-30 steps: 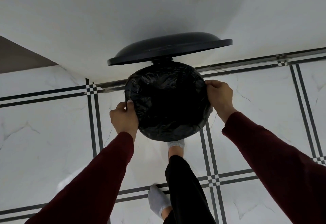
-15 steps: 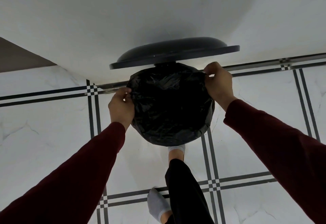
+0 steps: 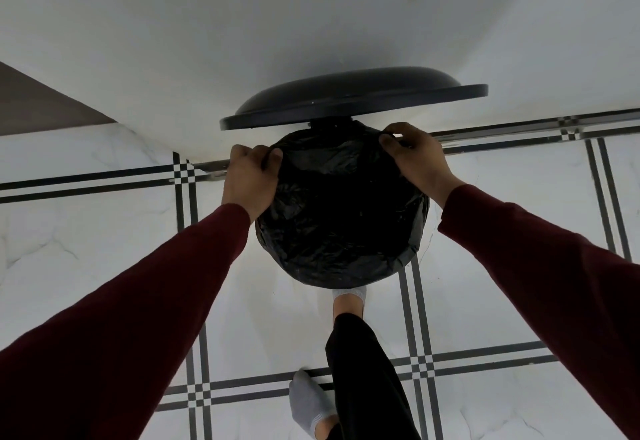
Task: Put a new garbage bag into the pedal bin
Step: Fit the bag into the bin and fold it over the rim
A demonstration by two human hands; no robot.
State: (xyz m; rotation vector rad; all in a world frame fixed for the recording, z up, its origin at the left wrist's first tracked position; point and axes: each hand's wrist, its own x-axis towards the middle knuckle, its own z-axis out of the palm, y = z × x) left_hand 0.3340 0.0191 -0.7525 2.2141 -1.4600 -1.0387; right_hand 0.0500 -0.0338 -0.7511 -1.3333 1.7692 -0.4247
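A black garbage bag (image 3: 343, 211) lines the round pedal bin and is folded over its rim, hiding the bin body. The dark lid (image 3: 353, 97) stands up open behind it, against the white wall. My left hand (image 3: 251, 176) pinches the bag's edge at the far left of the rim. My right hand (image 3: 414, 155) pinches the bag's edge at the far right of the rim, close under the lid. A foot in a grey sock (image 3: 348, 299) sits at the bin's near base, where the pedal is hidden.
The bin stands on white marble-look tiles with black double lines (image 3: 420, 367), right against a white wall (image 3: 311, 17). My other socked foot (image 3: 310, 405) rests on the floor behind. A brown surface (image 3: 38, 104) shows at the far left.
Both hands have slid along the rim from the bin's sides toward the back, near the lid hinge, keeping hold of the bag's edge. The view has shifted slightly.
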